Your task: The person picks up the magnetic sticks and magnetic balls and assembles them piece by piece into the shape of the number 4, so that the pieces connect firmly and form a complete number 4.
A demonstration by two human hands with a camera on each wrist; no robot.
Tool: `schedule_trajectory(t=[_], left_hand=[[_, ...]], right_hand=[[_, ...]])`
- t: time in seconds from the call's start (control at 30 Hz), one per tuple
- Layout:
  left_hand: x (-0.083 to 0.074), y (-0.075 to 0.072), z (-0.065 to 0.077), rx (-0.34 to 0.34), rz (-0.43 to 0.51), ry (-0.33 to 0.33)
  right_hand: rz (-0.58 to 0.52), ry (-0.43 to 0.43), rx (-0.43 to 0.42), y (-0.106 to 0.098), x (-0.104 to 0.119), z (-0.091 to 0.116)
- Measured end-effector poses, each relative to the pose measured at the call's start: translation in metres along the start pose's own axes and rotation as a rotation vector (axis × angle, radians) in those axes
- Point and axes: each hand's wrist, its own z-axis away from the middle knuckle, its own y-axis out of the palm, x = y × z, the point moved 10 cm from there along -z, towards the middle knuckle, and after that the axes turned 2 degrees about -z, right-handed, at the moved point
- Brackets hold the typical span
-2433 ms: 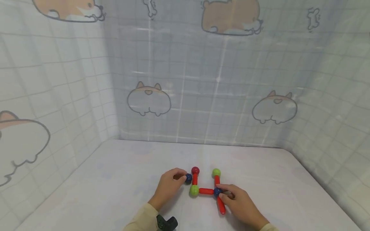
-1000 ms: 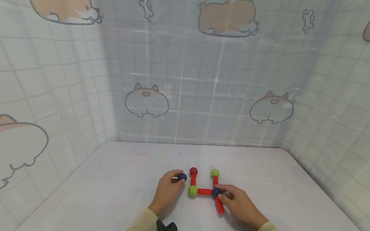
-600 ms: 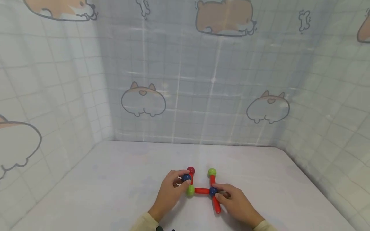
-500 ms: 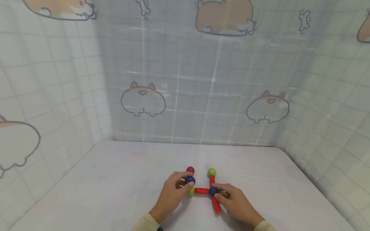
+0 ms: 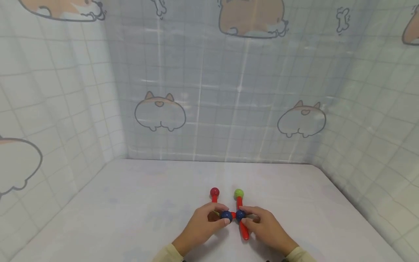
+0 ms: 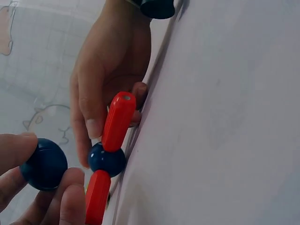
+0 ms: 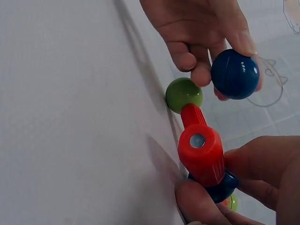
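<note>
My left hand (image 5: pixel 203 226) pinches a loose dark blue ball (image 5: pixel 226 217) between thumb and fingertips. In the right wrist view this ball (image 7: pixel 236 74) hangs above the table, beside a green ball (image 7: pixel 183 95) of a built frame. Thumb and fingers of my right hand (image 5: pixel 270 230) pinch the frame's blue joint ball (image 5: pixel 240 215). Red rods join there: one leads back to a green ball (image 5: pixel 239 193), another red rod (image 5: pixel 244 230) points toward me with a bare metal-tipped end (image 7: pixel 197 140). A red ball (image 5: pixel 214 192) caps the left rod. In the head view my left hand covers the left green ball.
The pieces lie on a white-covered tabletop (image 5: pixel 157 196). Pale gridded curtains with cartoon dogs, such as the back curtain (image 5: pixel 209 142), close in the table at the back and both sides.
My left hand has carried the loose blue ball from left of the frame, over the left rod, rightward close to the joint ball. My right hand keeps its pinch.
</note>
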Motion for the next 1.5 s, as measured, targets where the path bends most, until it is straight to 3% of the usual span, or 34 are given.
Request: schedule_trajectory(t=[0.37,0.5,0.7,1.0,1.5], left_hand=[[0.003,0.023,0.006,0.136,0.06,-0.094],[0.002,0.027,0.007,0.173,0.076,-0.089],[0.001,0.033,0.007,0.223,0.069,-0.063],[-0.003,0.045,0.013,0.276,0.058,-0.039],[-0.019,0.058,0.019,0.341,0.001,0.093]], right_hand=[[-0.035,0.01,0.004,0.002,0.002,0.002],[-0.054,0.002,-0.005,0.001,0.004,0.003],[-0.055,-0.048,-0.023,0.0,0.008,0.005],[-0.039,-0.047,-0.041,0.001,0.007,0.004],[-0.024,-0.02,-0.079,0.002,0.007,0.004]])
